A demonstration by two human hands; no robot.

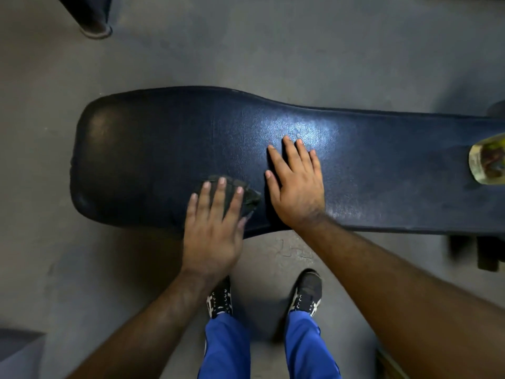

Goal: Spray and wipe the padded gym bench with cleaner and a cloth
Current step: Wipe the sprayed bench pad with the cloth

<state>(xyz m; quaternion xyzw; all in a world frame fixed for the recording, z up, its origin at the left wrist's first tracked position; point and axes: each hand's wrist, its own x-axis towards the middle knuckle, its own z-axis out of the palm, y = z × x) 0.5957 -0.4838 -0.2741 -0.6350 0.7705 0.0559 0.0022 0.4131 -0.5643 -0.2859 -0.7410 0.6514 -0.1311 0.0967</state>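
Note:
The dark blue padded gym bench (369, 165) stretches from left to right across the view, its wide end at the left. My left hand (213, 228) lies flat, fingers straight, pressing a dark cloth (246, 194) onto the pad near its front edge. Just to the right of it my right hand (296, 187) rests palm down on the bare pad with fingers spread. A bottle (487, 160) with a yellowish label lies on the pad at the far right edge, partly cut off.
Grey floor (246, 50) surrounds the bench. My two feet (306, 294) in dark shoes stand just in front of it. A dark equipment foot (95, 26) stands at the upper left, and bench frame parts (486, 253) show under the pad at the right.

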